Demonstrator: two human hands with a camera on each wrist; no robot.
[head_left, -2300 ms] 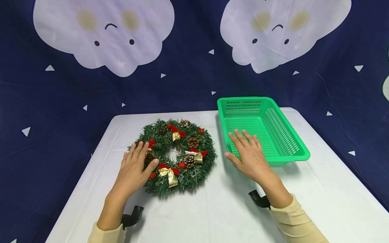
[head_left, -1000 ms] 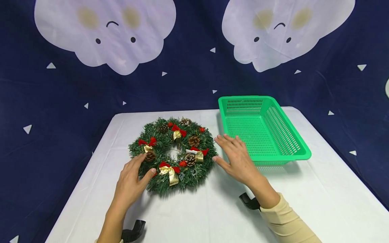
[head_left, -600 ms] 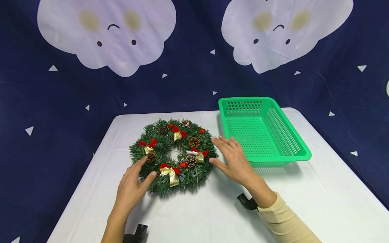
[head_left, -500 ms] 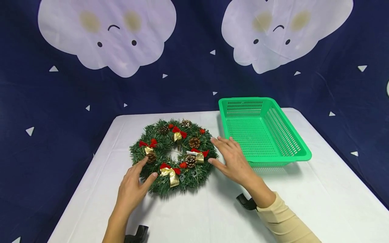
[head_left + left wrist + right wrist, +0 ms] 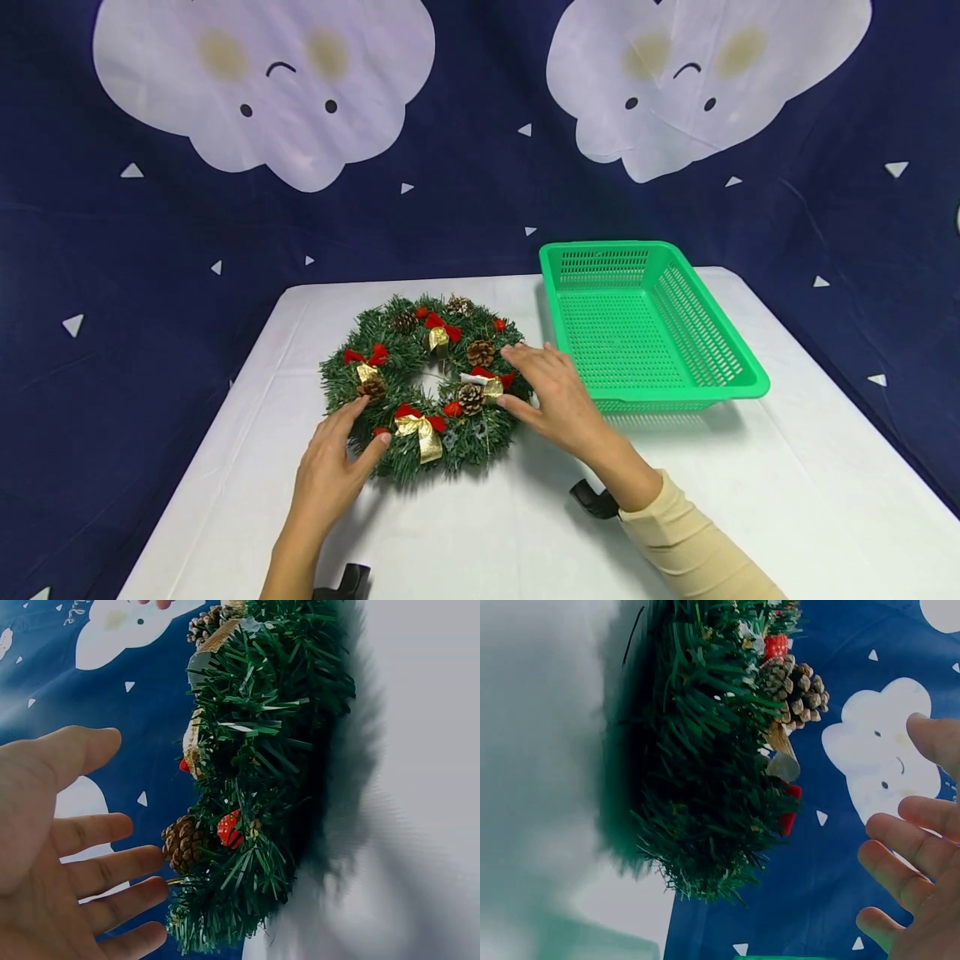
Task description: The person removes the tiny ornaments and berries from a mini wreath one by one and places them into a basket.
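A green Christmas wreath [image 5: 468, 446] with pinecones, red berries and red-and-gold bows lies flat on the white table, left of centre. My left hand [image 5: 327, 471] is at its near left side, fingers spread. In the left wrist view, the fingertips of that hand [image 5: 82, 855] come close to a pinecone [image 5: 182, 844]; whether they touch cannot be told. Over the wreath's right edge is my right hand [image 5: 558, 408], its fingers extended. The right wrist view shows a gap between this hand [image 5: 922, 855] and the wreath [image 5: 705, 750].
A green perforated plastic basket [image 5: 622, 333] stands at the back right of the table [image 5: 480, 542], with nothing in it. A dark blue cloth backdrop [image 5: 465, 225] printed with clouds and triangles hangs behind. Black mounts [image 5: 592, 500] sit at both wrists.
From over the basket's near left corner, my right hand has moved left to the wreath's right edge. The left hand has drawn back slightly toward me. Wreath and basket stay in place.
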